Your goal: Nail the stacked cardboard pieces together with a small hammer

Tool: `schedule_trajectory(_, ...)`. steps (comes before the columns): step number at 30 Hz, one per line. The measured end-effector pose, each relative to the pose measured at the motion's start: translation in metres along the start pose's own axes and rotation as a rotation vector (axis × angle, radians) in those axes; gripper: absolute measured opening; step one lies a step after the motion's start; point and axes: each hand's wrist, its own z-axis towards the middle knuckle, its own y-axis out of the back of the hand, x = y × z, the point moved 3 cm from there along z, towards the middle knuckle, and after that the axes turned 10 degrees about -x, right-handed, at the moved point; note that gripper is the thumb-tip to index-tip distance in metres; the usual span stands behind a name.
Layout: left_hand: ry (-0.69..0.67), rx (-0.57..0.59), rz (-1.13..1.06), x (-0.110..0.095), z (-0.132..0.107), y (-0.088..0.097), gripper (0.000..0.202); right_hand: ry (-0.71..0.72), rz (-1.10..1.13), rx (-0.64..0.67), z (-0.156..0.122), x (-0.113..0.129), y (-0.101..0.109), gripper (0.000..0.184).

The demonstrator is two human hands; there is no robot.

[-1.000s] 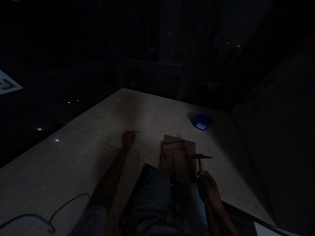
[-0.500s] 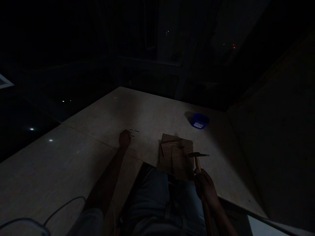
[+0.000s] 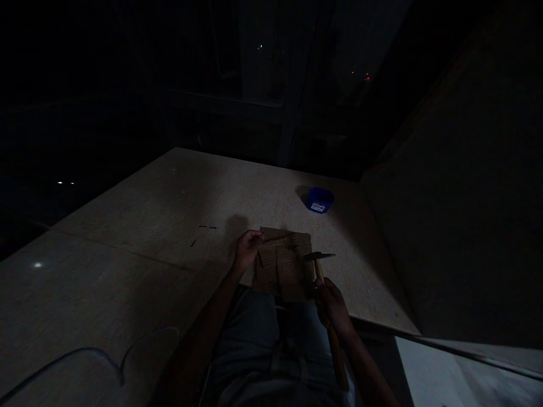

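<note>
My right hand [image 3: 333, 308] is wrapped around the wooden handle of a hammer [image 3: 319, 269], whose dark metal head hangs over the right edge of the cardboard [image 3: 292, 263]. This cardboard is a torn, layered brown piece lying at the table's near edge. At its upper left corner is my left hand [image 3: 248, 249], thumb and fingers pinched together. What they hold, if anything, is too small and dark to make out. Several thin dark nails, among them one nail [image 3: 193, 243] lying slanted, rest on the table to the left of that hand.
A blue plastic tub [image 3: 320, 200] with a white label stands on the pale tabletop [image 3: 254, 186], toward the back right. A cable [image 3: 85, 351] loops across the lower left. Along the right side rises a dark panel [image 3: 458, 226]. Lighting is very dim.
My left hand has moved right, from beside the nails to the cardboard's corner. One nail lies at a new slant. The hammer stays in my right hand. The view has shifted right.
</note>
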Motion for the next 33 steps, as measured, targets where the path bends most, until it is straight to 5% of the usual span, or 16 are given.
schedule_trajectory(4, 0.017, 0.121, 0.019, 0.005, -0.019, -0.038, 0.042, -0.015, 0.016, 0.005, 0.001, 0.001, 0.002, 0.056)
schedule_trajectory(10, 0.025, 0.172, 0.102, 0.018, -0.028, -0.065, 0.019, 0.004, 0.039, -0.004, 0.002, 0.0, 0.003, 0.055)
schedule_trajectory(19, -0.029, 0.324, 0.327, 0.014, -0.029, -0.071, 0.019, 0.01, 0.027, 0.032, 0.01, 0.007, -0.003, 0.054)
schedule_trajectory(33, -0.078, 0.31, 0.411, 0.013, -0.03, -0.072, 0.037, 0.174, -0.156, 0.14, 0.032, 0.054, -0.034, 0.048)
